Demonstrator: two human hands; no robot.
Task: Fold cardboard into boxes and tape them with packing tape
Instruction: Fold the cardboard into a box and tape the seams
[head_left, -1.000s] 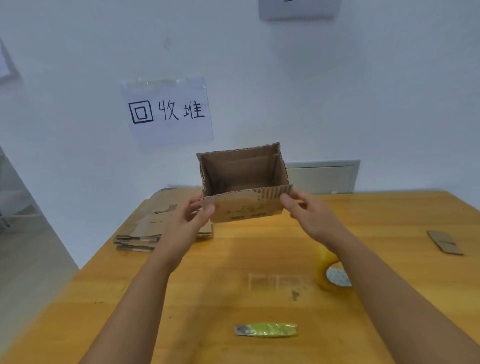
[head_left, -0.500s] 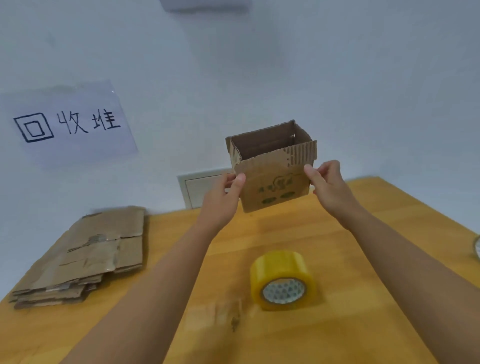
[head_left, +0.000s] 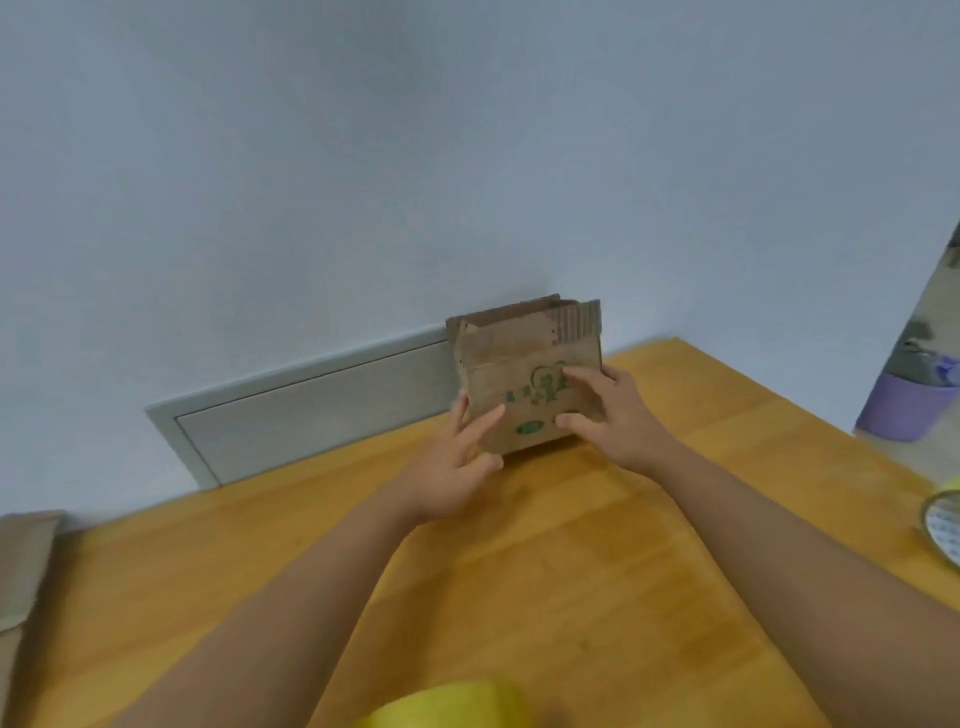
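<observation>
Cardboard box (head_left: 527, 376), printed in green on its near face, stands at the far edge of the bench (head_left: 545, 571), close against the wall and just right of the grey wall panel (head_left: 311, 405). Its top flaps look folded partway and unsealed.

What could go wrong, as I judge it: the box is light and open, so a push from one side alone could skid it along the bench or tip it toward the wall. Pressing hard on the printed face could buckle the corrugated wall or spring the flaps apart. The yellow tape roll (head_left: 447, 706) lies well nearer than the box, at the bottom of the view, so letting go to fetch it may let the folds open again.

The left hand (head_left: 457, 467) sits at the box's lower left corner, thumb laid on the near face and fingers (head_left: 460, 415) reaching round the left side. The right hand (head_left: 613, 415) is at the lower right, its fingers spread and pressed on the printed face. Both hands bracket the box, neither tightly clenched.
</observation>
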